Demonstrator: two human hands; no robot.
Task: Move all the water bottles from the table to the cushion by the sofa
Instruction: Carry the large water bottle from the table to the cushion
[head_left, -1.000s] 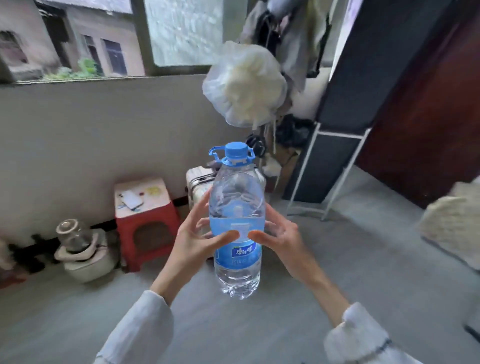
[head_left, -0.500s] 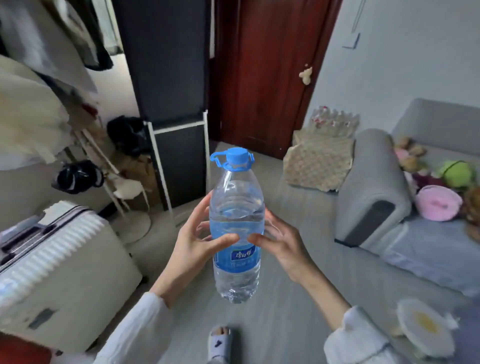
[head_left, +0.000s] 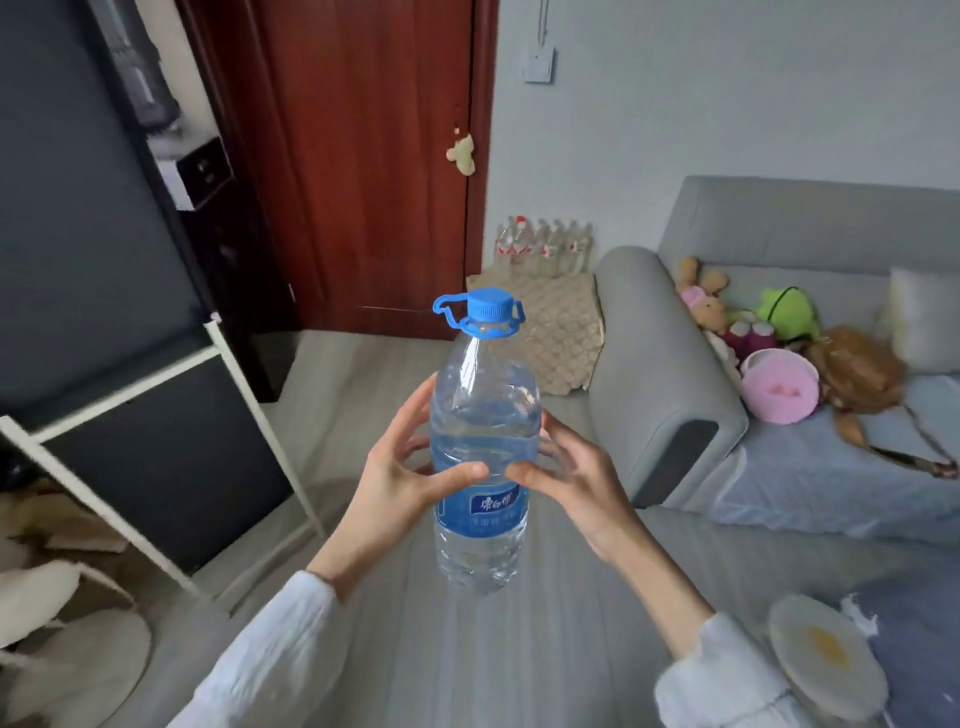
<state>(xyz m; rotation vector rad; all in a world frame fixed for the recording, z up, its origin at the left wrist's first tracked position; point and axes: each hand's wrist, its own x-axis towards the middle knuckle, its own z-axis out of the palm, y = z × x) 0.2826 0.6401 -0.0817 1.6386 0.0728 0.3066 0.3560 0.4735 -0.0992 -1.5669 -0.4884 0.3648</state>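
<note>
Blue-capped clear plastic water bottle (head_left: 483, 447), upright at centre frame, carried in both hands — left hand (head_left: 400, 488) and right hand (head_left: 576, 483) curl fingers and thumbs around its middle. At one o'clock, a beige patterned cushion (head_left: 558, 332) lies on the floor against the grey sofa (head_left: 665, 374); a row of bottles (head_left: 545, 249) stands just behind it — whether on it is unclear. This bottle is not yet delivered. The table is out of view, so how many remain is unknown.
</note>
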